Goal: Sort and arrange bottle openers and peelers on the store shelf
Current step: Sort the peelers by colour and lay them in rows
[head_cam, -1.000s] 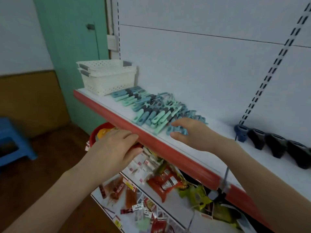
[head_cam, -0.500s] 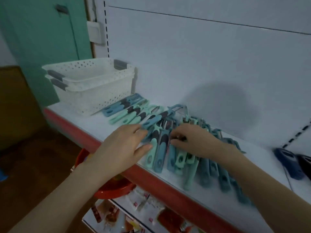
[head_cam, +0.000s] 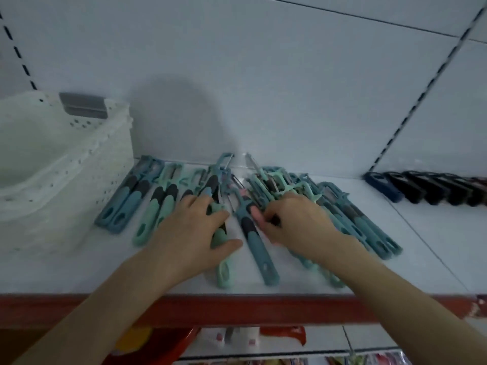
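Just beside peelers (head_cam: pixel 158 204), stacked white baskets (head_cam: pixel 79 164).

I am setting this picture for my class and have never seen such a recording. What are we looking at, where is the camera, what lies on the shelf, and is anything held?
No machine here: a person works with two bare hands, and the one camera sits on their head, looking forward and down, so the arms enter from below. On the white shelf lie many peelers with teal and mint handles, some in a row, some heaped. The left hand rests flat on a mint-handled peeler. The right hand curls its fingers into the heap; whether it grips one is unclear. White baskets stand at left; dark tools, perhaps bottle openers, line the right.
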Motion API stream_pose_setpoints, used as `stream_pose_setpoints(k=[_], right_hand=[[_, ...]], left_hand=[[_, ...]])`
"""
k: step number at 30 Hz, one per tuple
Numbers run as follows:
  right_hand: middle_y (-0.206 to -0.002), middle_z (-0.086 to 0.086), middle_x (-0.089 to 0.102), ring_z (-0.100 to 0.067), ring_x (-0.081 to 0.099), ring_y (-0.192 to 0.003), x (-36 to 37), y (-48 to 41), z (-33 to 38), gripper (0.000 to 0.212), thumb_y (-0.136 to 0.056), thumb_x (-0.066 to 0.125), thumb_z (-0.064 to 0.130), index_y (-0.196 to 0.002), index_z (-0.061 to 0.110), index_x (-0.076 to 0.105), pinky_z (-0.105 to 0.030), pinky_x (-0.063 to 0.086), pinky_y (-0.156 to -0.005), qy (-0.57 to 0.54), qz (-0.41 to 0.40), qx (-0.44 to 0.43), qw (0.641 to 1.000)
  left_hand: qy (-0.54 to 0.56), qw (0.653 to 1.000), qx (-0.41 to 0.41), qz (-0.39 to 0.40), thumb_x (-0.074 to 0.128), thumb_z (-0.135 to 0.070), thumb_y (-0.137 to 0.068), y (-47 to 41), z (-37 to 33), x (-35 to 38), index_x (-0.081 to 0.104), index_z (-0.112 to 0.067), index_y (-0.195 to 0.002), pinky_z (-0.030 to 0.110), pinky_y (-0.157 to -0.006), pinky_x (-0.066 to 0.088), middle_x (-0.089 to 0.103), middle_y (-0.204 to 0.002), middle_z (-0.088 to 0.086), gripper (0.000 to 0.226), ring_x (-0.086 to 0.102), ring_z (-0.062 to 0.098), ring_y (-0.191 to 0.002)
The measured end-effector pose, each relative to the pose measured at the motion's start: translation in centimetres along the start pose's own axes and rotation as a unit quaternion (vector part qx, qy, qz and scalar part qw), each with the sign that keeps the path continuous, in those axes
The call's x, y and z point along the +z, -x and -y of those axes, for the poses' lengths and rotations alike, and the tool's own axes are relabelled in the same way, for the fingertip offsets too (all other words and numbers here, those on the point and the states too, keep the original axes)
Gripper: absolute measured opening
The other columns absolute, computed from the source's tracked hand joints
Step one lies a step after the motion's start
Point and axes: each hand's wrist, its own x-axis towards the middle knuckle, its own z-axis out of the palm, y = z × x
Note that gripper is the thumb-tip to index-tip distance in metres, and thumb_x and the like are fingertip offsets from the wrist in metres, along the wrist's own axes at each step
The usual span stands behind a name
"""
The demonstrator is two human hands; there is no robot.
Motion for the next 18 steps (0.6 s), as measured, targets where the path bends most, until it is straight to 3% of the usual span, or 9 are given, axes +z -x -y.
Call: stream_pose_setpoints(k=[3,7,10,14,18], right_hand=[[-0.096,-0.010,0.051,-0.027,0.052,-0.095,0.4,-0.2,1.8,0.044,-0.099,0.031,0.042,-0.093,0.012,0.063,-0.028,0.035,-0.068,0.075,0.012,0.059,0.995],[-0.111,-0.011,0.052,-0.029,0.052,-0.105,0.6,-0.7,2.8,0.037,-0.099,0.034,0.038,-0.105,0.012,0.060,-0.032,0.033,-0.069,0.105,0.019,0.097,0.989],[-0.099,-0.008,0.056,-0.028,0.055,-0.093,0.6,-0.8,2.9,0.038,-0.097,0.037,0.042,-0.091,0.013,0.061,-0.029,0.035,-0.065,0.075,0.004,0.127,0.989],[-0.060,0.001,0.045,-0.020,0.047,-0.056,0.1,-0.4,2.7,0.047,-0.092,0.044,0.047,-0.058,0.016,0.047,-0.024,0.031,-0.047,0.010,-0.010,0.166,0.986],[-0.051,-0.002,0.043,-0.018,0.043,-0.047,-0.9,0.3,1.8,0.049,-0.092,0.047,0.047,-0.056,0.014,0.038,-0.029,0.037,-0.049,-0.089,-0.024,0.179,0.980]], left_hand=[[0.019,1.000,0.008,-0.007,0.014,-0.076,-0.069,0.2,0.8,0.2,0.053,-0.026,-0.124,0.038,-0.089,0.048,0.047,-0.124,0.005,0.084,0.039,0.024,-0.117],[0.017,0.997,0.051,-0.059,0.034,-0.063,-0.078,0.2,2.1,0.7,0.068,-0.016,-0.099,0.038,-0.059,0.053,0.063,-0.090,0.010,0.062,0.059,0.029,-0.085],[0.029,0.995,0.067,-0.067,0.034,-0.060,-0.080,0.6,2.4,0.9,0.069,-0.016,-0.096,0.037,-0.058,0.054,0.064,-0.090,0.008,0.059,0.060,0.028,-0.086],[0.076,0.991,0.064,-0.084,0.038,-0.055,-0.081,0.9,3.4,1.0,0.069,-0.010,-0.096,0.032,-0.065,0.051,0.061,-0.091,0.007,0.057,0.059,0.024,-0.085],[0.099,0.989,0.052,-0.094,0.041,-0.053,-0.080,0.8,3.7,1.2,0.068,-0.004,-0.088,0.029,-0.068,0.045,0.058,-0.092,0.008,0.057,0.055,0.022,-0.084]])
